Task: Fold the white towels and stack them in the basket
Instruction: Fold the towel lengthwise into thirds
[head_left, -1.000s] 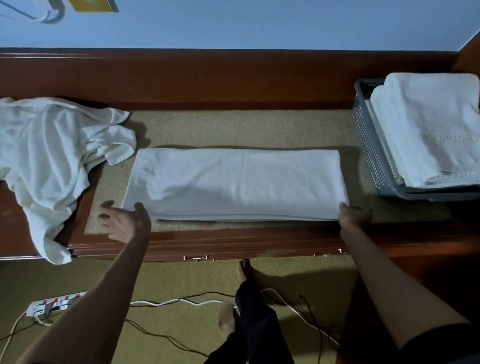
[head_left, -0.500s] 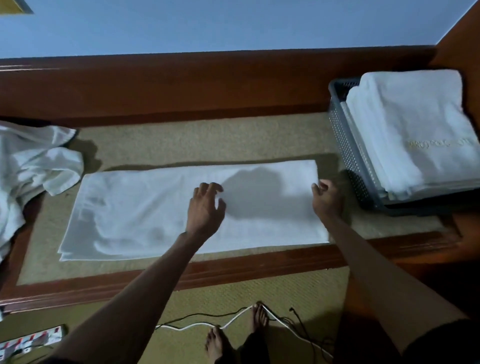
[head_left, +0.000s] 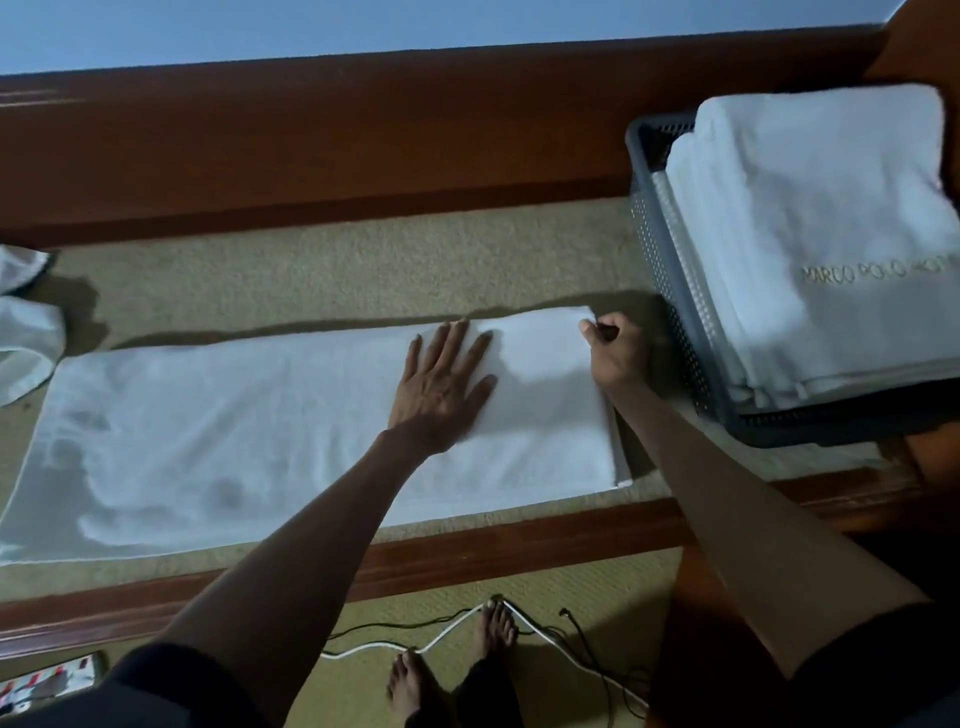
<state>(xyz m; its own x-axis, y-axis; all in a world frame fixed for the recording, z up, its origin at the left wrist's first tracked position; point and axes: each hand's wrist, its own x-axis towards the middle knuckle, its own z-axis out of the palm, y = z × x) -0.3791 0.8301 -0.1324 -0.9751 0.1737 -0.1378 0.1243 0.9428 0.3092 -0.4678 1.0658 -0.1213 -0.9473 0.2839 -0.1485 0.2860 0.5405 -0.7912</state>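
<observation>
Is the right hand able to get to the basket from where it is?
Probably yes. The right hand pinches the long towel at its corner beside the basket, with nothing between them.

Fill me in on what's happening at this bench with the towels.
A person is folding a long white towel laid flat on the beige carpeted bench top. The left hand presses flat, fingers spread, on the towel, while the right hand pinches its far right corner. Beside it, the grey perforated plastic basket already holds a stack of folded white towels. More crumpled white cloth waits at the left edge.
</observation>
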